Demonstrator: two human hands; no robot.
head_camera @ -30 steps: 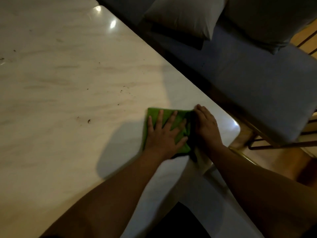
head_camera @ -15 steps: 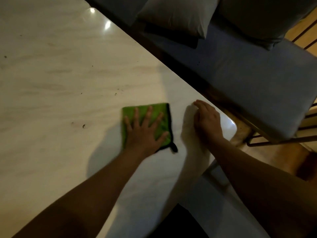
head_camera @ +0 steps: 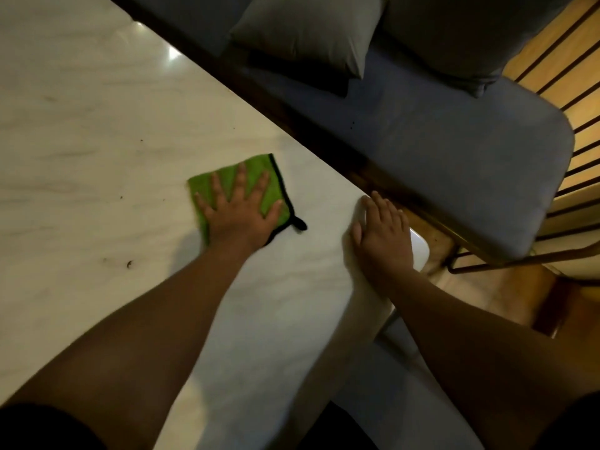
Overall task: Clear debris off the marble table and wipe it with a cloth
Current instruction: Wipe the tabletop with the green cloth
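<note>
Cloth is green with a black trim, lying flat on the marble tabletop, a bit in from the right edge and not far from the near right corner. A small black loop sticks out of its near right corner onto the bare marble.

Left hand is spread out flat right on top of the cloth, palm down, fingers straight and fanned apart. It's just pressing, not gripping, and it covers most of the cloth, so you only see green between the fingers and around the far and left sides.

Right hand is to the right of the cloth, not touching it, with a strip of bare marble between them. It's lying palm down on the tabletop by the rounded corner, fingers straight and close together, tips reaching about to the right edge. Nothing in it.

A few dark crumbs sit left of the cloth: one speck on the near side, a tinier one farther along, and another dot beyond that. All well apart from the cloth.

Past the right edge there's a grey padded bench with two grey pillows at its far end. Lighting is pretty dim, and there's a bright glare spot on the far marble.
</note>
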